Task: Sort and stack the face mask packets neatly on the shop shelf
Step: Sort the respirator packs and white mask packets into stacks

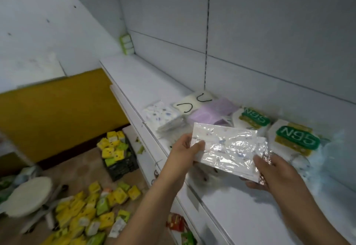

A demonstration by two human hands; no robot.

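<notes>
Both hands hold one clear, crinkled plastic packet of white patterned face masks (pixel 227 150) above the front of the white shop shelf (pixel 240 206). The left hand (pixel 185 150) pinches its left end and the right hand (pixel 269 169) grips its right end (thumbs on top), so its long axis runs between them. The matching stack of white patterned packets (pixel 163 117) lies at about ten o'clock, nearer the left hand.

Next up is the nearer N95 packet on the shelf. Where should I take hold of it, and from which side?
Take the N95 packet by its near short edge, coming from the shelf's front. It lies flat, with another N95 packet on its left and loose plastic on its right, so only the near edge looks free. First free a hand: both hold the clear packet.
</notes>
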